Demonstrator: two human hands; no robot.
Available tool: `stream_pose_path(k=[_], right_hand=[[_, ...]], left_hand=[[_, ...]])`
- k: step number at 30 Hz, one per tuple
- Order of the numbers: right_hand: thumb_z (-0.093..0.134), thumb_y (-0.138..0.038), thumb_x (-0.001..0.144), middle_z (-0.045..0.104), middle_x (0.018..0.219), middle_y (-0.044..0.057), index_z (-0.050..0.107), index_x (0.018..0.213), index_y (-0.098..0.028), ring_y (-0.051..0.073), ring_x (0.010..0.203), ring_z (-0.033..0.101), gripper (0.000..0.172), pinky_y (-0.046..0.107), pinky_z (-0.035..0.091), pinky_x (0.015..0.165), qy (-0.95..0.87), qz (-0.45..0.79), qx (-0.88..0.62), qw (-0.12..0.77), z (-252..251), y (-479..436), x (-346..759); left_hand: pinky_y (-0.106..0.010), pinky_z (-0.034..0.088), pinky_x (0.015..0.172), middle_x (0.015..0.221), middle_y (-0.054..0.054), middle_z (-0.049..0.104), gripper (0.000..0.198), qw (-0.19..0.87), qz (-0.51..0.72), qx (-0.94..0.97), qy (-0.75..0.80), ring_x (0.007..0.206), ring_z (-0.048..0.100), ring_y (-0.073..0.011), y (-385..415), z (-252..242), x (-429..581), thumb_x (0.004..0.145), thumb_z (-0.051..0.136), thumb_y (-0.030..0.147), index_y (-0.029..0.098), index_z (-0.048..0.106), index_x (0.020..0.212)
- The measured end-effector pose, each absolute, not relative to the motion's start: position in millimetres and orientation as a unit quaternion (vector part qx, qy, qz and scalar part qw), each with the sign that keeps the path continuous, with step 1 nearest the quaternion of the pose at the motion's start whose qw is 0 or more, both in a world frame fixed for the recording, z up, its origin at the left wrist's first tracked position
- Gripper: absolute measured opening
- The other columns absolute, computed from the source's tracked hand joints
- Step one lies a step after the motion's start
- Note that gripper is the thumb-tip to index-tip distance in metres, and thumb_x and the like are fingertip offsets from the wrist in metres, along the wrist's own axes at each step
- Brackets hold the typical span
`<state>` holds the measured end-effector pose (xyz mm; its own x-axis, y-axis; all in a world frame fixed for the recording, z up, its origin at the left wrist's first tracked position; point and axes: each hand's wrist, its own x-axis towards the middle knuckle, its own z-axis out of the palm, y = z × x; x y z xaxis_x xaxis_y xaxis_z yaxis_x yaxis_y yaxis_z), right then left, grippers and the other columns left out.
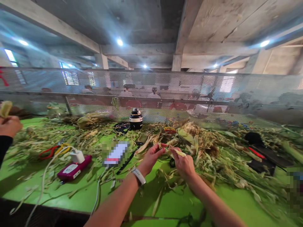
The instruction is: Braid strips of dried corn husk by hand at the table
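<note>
My left hand (151,157), with a pale watch (139,176) on its wrist, is held above the green table with thumb and fingers pinched together. What it pinches, if anything, is too small to make out. Close beside it, my right hand (184,164) is closed on a pale yellow strip of corn husk (180,153). The fingertips of both hands nearly meet. Just beyond them lies a heap of dried corn husks (203,142). A small dark round thing (172,162) shows beneath my right hand.
Husk scraps cover much of the green table (80,201). Left of my hands are a phone (117,153), a purple power strip (74,168) with a white charger (77,155), cables and scissors (50,152). A black jar (136,119) stands before the perforated metal screen (151,85). Another person's hand (10,125) is far left.
</note>
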<state>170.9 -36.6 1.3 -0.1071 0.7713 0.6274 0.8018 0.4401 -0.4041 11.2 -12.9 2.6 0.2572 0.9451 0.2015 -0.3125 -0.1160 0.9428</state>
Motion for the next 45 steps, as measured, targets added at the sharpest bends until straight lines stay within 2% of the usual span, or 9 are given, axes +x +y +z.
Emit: stream_pose_path(k=[5, 12, 19, 25, 29, 31, 35, 40, 45], right_hand=[[0.037, -0.061, 0.083, 0.044, 0.046, -0.001, 0.05, 0.051, -0.018, 0.011, 0.044, 0.04, 0.055, 0.023, 0.029, 0.045, -0.653, 0.173, -0.54, 0.502, 0.1, -27.6, 171.3], [0.058, -0.067, 0.065, 0.032, 0.041, -0.007, 0.048, 0.054, -0.017, 0.005, 0.037, 0.022, 0.052, 0.021, 0.018, 0.036, -0.534, 0.453, -0.489, 0.52, 8.5, -29.8, 169.2], [0.065, -0.065, 0.057, 0.037, 0.037, -0.008, 0.048, 0.054, -0.018, 0.004, 0.031, 0.026, 0.05, 0.021, 0.017, 0.032, -0.463, 0.529, -0.49, 0.516, 22.6, -39.0, 164.2], [0.064, -0.064, 0.059, 0.053, 0.051, -0.002, 0.056, 0.064, -0.016, 0.01, 0.047, 0.047, 0.049, 0.021, 0.034, 0.043, -0.577, 0.463, -0.454, 0.497, 8.1, -29.1, 164.1], [0.05, -0.051, 0.081, 0.057, 0.059, 0.001, 0.06, 0.067, -0.017, 0.012, 0.056, 0.051, 0.039, 0.023, 0.038, 0.053, -0.742, 0.202, -0.489, 0.413, 3.0, -33.0, 165.9], [0.045, -0.041, 0.087, 0.062, 0.072, 0.004, 0.063, 0.071, -0.019, 0.014, 0.064, 0.055, 0.033, 0.023, 0.04, 0.059, -0.797, 0.064, -0.479, 0.363, 6.1, -38.2, 167.1], [0.036, -0.033, 0.092, 0.061, 0.104, 0.009, 0.062, 0.084, -0.021, 0.014, 0.077, 0.059, 0.03, 0.022, 0.043, 0.064, -0.826, -0.025, -0.446, 0.343, 11.7, -42.5, 169.2], [0.031, -0.034, 0.094, 0.061, 0.075, 0.003, 0.055, 0.082, -0.02, 0.014, 0.061, 0.057, 0.03, 0.022, 0.04, 0.057, -0.805, -0.003, -0.497, 0.323, 6.7, -36.7, 170.8], [0.033, -0.035, 0.092, 0.057, 0.066, 0.002, 0.05, 0.072, -0.02, 0.014, 0.059, 0.054, 0.031, 0.023, 0.039, 0.058, -0.78, 0.005, -0.481, 0.401, 5.3, -35.9, 168.9]], left_hand=[[-0.025, 0.036, 0.074, 0.079, 0.0, 0.063, 0.026, 0.6, 0.498, 0.553, 0.295, 0.075, 0.051, -0.0133, -11.4, 3.5, 9.9, 0.069, 0.07, 0.037, 0.018, 0.069, 0.086], [-0.028, 0.038, 0.08, 0.081, -0.002, 0.066, 0.032, 0.647, 0.445, 0.554, 0.279, 0.077, 0.054, -0.0135, -14.4, 6.5, 7.6, 0.064, 0.075, 0.036, 0.019, 0.07, 0.09], [-0.028, 0.041, 0.078, 0.077, -0.001, 0.067, 0.034, 0.612, 0.436, 0.571, 0.332, 0.075, 0.057, -0.0145, -17.4, 8.2, 11.0, 0.061, 0.077, 0.03, 0.017, 0.07, 0.092], [-0.032, 0.045, 0.079, 0.081, -0.002, 0.067, 0.028, 0.663, 0.492, 0.481, 0.294, 0.074, 0.059, -0.0155, -14.1, 2.8, 14.1, 0.061, 0.076, 0.028, 0.018, 0.069, 0.086], [-0.029, 0.044, 0.073, 0.075, -0.001, 0.064, 0.03, 0.646, 0.521, 0.452, 0.326, 0.068, 0.056, -0.0136, -11.3, -0.9, 13.2, 0.059, 0.077, 0.028, 0.016, 0.065, 0.085], [-0.025, 0.041, 0.066, 0.07, 0.001, 0.06, 0.034, 0.606, 0.529, 0.484, 0.344, 0.064, 0.051, -0.0115, -10.6, -0.9, 11.6, 0.06, 0.076, 0.031, 0.015, 0.062, 0.087], [-0.024, 0.039, 0.066, 0.073, 0.002, 0.056, 0.037, 0.593, 0.489, 0.556, 0.315, 0.068, 0.05, -0.0116, -11.2, 2.9, 7.7, 0.061, 0.076, 0.036, 0.016, 0.058, 0.087], [-0.025, 0.041, 0.065, 0.079, 0.0, 0.058, 0.038, 0.615, 0.424, 0.599, 0.29, 0.07, 0.053, -0.0129, -12.4, 6.0, 5.4, 0.063, 0.075, 0.036, 0.02, 0.057, 0.093], [-0.026, 0.042, 0.066, 0.078, 0.0, 0.057, 0.037, 0.601, 0.441, 0.61, 0.27, 0.07, 0.054, -0.0142, -9.3, 1.4, 6.0, 0.067, 0.072, 0.034, 0.022, 0.054, 0.097]])
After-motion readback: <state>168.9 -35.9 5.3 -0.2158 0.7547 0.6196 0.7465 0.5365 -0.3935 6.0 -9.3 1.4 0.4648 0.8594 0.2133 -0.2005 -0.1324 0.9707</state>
